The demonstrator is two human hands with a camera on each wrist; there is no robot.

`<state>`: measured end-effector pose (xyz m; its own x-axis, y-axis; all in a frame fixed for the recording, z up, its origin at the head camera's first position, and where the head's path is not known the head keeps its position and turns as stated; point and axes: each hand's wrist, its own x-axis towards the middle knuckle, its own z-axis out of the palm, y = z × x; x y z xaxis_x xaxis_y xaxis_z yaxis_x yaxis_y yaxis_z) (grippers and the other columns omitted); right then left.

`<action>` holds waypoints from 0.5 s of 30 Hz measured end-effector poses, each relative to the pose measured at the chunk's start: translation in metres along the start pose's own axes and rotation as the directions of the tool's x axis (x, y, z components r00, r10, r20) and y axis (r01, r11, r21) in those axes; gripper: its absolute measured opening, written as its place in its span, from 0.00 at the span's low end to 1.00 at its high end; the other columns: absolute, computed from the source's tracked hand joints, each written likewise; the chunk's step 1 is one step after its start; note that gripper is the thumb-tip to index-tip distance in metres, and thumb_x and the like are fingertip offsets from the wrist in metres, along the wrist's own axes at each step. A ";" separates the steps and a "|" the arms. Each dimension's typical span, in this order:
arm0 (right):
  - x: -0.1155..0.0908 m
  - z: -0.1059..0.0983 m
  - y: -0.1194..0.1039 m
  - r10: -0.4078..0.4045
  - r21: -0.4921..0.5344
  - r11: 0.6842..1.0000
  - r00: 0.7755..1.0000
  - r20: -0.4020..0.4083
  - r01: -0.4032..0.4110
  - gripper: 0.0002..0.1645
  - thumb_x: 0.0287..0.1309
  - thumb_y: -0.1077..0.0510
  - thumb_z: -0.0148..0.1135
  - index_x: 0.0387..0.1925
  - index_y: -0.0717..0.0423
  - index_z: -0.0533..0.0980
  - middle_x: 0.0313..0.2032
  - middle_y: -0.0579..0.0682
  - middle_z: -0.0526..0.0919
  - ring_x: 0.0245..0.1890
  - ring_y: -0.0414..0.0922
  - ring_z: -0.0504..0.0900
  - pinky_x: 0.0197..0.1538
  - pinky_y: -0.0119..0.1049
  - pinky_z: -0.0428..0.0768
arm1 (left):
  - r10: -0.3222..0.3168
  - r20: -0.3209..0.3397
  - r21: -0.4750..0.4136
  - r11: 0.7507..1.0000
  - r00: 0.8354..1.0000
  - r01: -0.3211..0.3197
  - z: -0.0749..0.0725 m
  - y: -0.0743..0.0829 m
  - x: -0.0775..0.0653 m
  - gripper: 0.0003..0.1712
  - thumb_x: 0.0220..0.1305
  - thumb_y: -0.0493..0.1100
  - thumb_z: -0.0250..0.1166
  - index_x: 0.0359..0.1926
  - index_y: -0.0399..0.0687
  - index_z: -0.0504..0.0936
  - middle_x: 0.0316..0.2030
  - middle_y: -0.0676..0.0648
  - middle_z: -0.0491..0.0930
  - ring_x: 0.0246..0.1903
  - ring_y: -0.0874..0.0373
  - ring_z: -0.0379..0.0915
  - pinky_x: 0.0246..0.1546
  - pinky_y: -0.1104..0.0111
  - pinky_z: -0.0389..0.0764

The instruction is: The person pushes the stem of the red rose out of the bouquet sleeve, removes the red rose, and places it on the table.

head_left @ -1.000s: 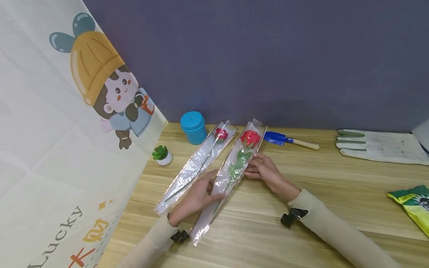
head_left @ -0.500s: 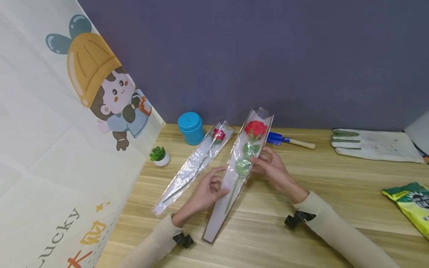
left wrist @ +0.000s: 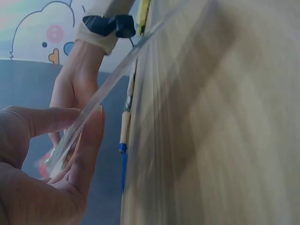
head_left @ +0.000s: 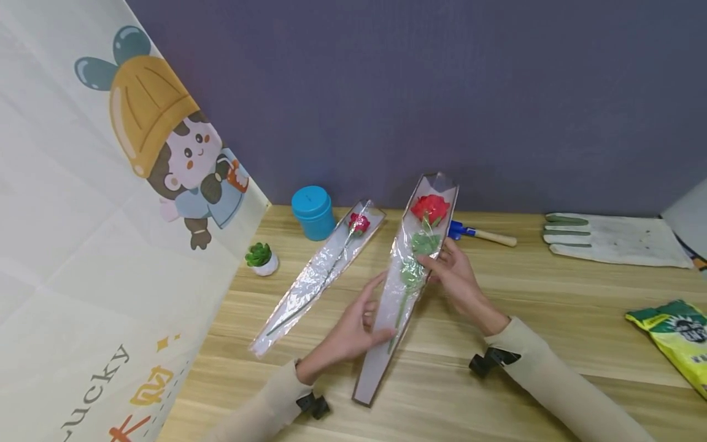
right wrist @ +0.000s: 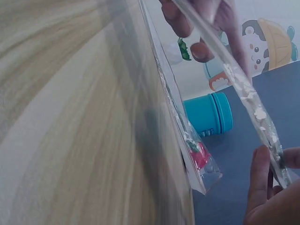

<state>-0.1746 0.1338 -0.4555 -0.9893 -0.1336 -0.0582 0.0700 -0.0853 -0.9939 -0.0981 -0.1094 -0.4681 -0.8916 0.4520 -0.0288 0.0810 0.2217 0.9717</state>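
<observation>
A red rose in a long clear wrapper [head_left: 386, 307] is held off the table, its flower end toward the back wall. My left hand [head_left: 353, 328] pinches its lower half, thumb on top and fingers beneath. Farther up, my right hand [head_left: 455, 276] pinches the wrapper's right edge beside the green leaves, thumb on the front. Edge-on in the right wrist view, the wrapper [right wrist: 243, 89] runs between both hands. A second wrapped rose [head_left: 317, 279], with a smaller flower and thin stem, lies on the table left of my left hand.
Behind the second rose stands a blue lidded canister [head_left: 313, 213]; a small potted succulent [head_left: 262, 259] is at left. A blue trowel with a wooden handle [head_left: 486, 236], a white glove [head_left: 618, 240] and a yellow-green bag [head_left: 671, 344] lie to the right on the wooden table [head_left: 525, 294].
The held wrapped rose has come up off the table and shifted right, now partly covering the trowel's blade. Both hands have moved with it, and the second rose stays put.
</observation>
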 end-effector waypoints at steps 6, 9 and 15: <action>0.000 -0.002 -0.003 -0.001 -0.036 0.999 1.000 -0.010 0.000 0.41 0.69 0.61 0.65 0.78 0.53 0.58 0.49 0.33 0.82 0.43 0.34 0.84 0.44 0.32 0.87 | -0.015 -0.005 -0.027 1.000 1.000 0.015 0.008 0.004 -0.001 0.67 0.56 0.31 0.76 0.82 0.77 0.45 0.65 0.30 0.78 0.47 0.44 0.88 0.41 0.65 0.91; 0.000 -0.003 -0.003 -0.001 -0.056 0.998 1.000 -0.010 0.000 0.42 0.69 0.60 0.65 0.78 0.54 0.58 0.50 0.34 0.82 0.44 0.34 0.83 0.44 0.31 0.87 | -0.021 -0.013 -0.044 0.999 1.000 0.020 0.010 0.006 -0.002 0.67 0.55 0.29 0.75 0.82 0.77 0.45 0.66 0.30 0.77 0.48 0.42 0.87 0.42 0.65 0.91; -0.003 -0.004 -0.005 0.007 -0.067 0.998 1.000 -0.013 -0.007 0.42 0.69 0.59 0.66 0.78 0.54 0.58 0.50 0.34 0.81 0.43 0.34 0.83 0.44 0.31 0.87 | -0.013 -0.042 0.024 1.000 0.999 0.014 0.011 0.006 -0.003 0.66 0.55 0.31 0.74 0.82 0.79 0.47 0.75 0.34 0.68 0.61 0.40 0.80 0.49 0.67 0.88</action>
<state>-0.1726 0.1388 -0.4510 -0.9904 -0.1218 -0.0659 0.0686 -0.0181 -0.9975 -0.0897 -0.0995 -0.4645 -0.9106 0.4121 -0.0317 0.0790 0.2489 0.9653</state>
